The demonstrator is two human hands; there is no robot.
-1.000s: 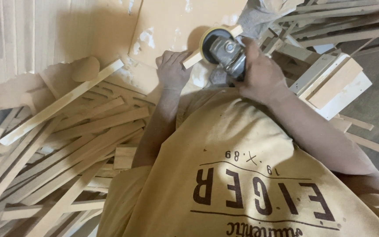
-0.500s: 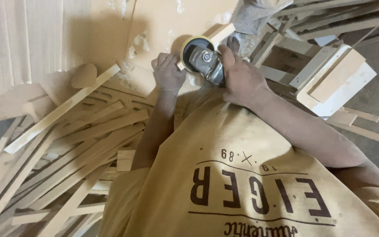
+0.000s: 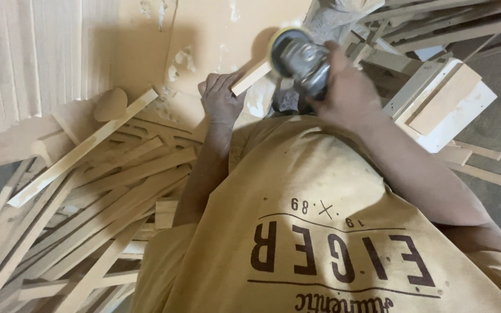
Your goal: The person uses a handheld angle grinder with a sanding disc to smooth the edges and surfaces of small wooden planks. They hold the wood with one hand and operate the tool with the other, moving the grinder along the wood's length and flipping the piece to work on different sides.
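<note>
Sanding goes on: the left hand (image 3: pixel 221 99) grips a wood strip (image 3: pixel 251 77) tight, right hand (image 3: pixel 346 87) clutches the sander (image 3: pixel 298 57); many strips (image 3: pixel 105 203) wait.

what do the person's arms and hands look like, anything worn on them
Both hands, the left hand and the right hand, are bare: no gloves, rings or watch show. The forearms are uncovered and dusty. The dusty mustard-yellow short-sleeved shirt has dark print on its front.

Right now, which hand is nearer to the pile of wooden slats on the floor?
Left. The left hand holds a short wooden stick just beside the slat pile; the right hand grips the sander, farther away.
</note>
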